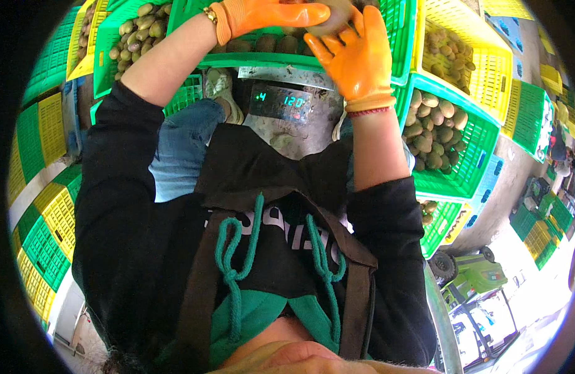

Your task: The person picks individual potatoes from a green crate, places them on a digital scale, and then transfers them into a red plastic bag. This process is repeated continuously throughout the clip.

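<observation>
My left hand, in an orange coated glove, reaches in at the top edge with one digit stretched to the right; part of it is cut off. A blurred brown fruit, apparently a kiwifruit, is between my two hands. Under it, my right hand in a matching glove turns its palm up, fingers spread. Whether either hand grips the fruit is unclear. Below both hands stands a green plastic crate with a row of kiwifruit along its near side.
A digital scale display glows below the crate's near edge. Left, a green crate holds kiwifruit. On the right are a yellow crate and a green crate, both with kiwifruit. A green forklift stands at lower right.
</observation>
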`<state>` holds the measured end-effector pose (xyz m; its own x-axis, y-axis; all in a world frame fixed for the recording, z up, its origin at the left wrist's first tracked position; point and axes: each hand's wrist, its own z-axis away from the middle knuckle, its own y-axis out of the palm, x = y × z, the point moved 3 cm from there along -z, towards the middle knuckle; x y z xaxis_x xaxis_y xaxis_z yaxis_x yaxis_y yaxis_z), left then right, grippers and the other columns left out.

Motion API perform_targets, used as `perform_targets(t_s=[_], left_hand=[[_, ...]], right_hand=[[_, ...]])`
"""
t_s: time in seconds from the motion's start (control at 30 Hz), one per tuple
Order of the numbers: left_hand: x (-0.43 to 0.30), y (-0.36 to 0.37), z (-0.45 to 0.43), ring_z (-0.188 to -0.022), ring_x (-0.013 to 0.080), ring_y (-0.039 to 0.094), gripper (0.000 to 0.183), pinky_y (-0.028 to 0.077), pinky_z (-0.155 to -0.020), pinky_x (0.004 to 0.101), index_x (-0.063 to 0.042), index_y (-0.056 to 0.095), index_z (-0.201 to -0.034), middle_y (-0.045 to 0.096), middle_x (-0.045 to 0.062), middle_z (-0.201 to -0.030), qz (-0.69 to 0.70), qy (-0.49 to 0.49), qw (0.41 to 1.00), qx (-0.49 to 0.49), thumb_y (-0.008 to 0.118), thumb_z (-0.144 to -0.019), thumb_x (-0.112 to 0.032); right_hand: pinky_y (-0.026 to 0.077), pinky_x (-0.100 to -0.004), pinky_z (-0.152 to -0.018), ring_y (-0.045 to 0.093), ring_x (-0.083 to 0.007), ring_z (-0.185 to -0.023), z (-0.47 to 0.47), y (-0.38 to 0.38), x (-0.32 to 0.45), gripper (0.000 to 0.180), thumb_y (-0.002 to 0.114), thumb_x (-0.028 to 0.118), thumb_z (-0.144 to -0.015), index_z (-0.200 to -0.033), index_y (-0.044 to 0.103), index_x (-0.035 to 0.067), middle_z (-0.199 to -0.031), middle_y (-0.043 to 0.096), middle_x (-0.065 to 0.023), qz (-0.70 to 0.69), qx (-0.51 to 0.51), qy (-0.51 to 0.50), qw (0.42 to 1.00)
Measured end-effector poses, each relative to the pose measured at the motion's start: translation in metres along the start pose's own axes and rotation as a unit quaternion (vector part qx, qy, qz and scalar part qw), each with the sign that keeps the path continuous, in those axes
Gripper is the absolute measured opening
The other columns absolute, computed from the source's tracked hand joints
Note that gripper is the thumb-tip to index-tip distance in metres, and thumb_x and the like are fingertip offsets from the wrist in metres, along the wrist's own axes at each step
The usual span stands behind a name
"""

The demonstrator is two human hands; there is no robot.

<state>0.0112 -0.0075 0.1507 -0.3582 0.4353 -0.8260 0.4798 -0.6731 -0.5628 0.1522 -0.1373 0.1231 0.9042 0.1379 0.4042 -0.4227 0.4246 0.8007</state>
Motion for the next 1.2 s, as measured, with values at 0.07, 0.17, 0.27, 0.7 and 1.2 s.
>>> perform_targets(t_s=[0.07,0.17,0.27,0.7,1.2], left_hand=[[0.033,-0.007,-0.016,-0.083,0.0119,0.065,0.038,0.054,-0.075,0.0299,-0.002,0.070,-0.113,0.071,0.003,-0.090,0.120,-0.007,0.991,-0.054,0.077,-0.090,-0.031],[0.113,-0.068,-0.035,-0.100,0.0190,0.067,0.051,0.053,-0.088,0.0324,-0.005,0.065,-0.127,0.071,0.009,-0.109,-0.099,-0.057,0.988,-0.102,0.073,-0.091,-0.040],[0.197,-0.067,-0.043,-0.118,0.0331,0.065,0.064,0.052,-0.099,0.0422,-0.010,0.058,-0.140,0.066,0.018,-0.131,-0.313,-0.280,0.904,-0.079,0.069,-0.089,-0.047],[0.251,-0.001,-0.083,-0.115,0.0391,0.065,0.075,0.051,-0.098,0.0498,-0.006,0.047,-0.148,0.067,0.019,-0.123,-0.495,-0.350,0.791,0.081,0.076,-0.083,-0.031],[0.121,-0.043,0.060,-0.124,0.0279,0.062,0.058,0.054,-0.098,0.0357,-0.004,0.050,-0.144,0.061,0.017,-0.137,0.507,-0.193,0.839,0.042,0.063,-0.099,-0.038]], right_hand=[[0.052,-0.0450,-0.093,0.063,-0.0320,-0.112,-0.001,-0.005,-0.001,0.052,0.061,0.047,-0.098,-0.135,0.053,0.010,-0.129,0.062,-0.0149,-0.048,0.014,-0.004,0.999],[0.054,-0.0501,-0.090,0.064,-0.0387,-0.108,0.004,0.005,0.004,0.059,0.060,0.051,-0.098,-0.140,0.047,0.011,-0.128,0.062,-0.0186,-0.101,-0.019,-0.011,0.995],[0.056,-0.0476,-0.088,0.066,-0.0368,-0.107,0.008,0.006,0.010,0.060,0.057,0.053,-0.099,-0.140,0.048,0.010,-0.124,0.065,-0.0176,-0.055,-0.033,-0.009,0.998],[0.055,-0.0455,-0.089,0.067,-0.0355,-0.108,0.016,-0.007,0.024,0.059,0.055,0.049,-0.101,-0.141,0.050,0.006,-0.123,0.066,-0.0197,-0.052,-0.090,0.018,0.994],[0.051,-0.0434,-0.095,0.060,-0.0281,-0.119,0.105,-0.192,0.129,0.055,0.068,0.049,-0.091,-0.123,0.050,0.008,-0.126,0.062,-0.0169,0.410,-0.219,-0.317,0.827]])
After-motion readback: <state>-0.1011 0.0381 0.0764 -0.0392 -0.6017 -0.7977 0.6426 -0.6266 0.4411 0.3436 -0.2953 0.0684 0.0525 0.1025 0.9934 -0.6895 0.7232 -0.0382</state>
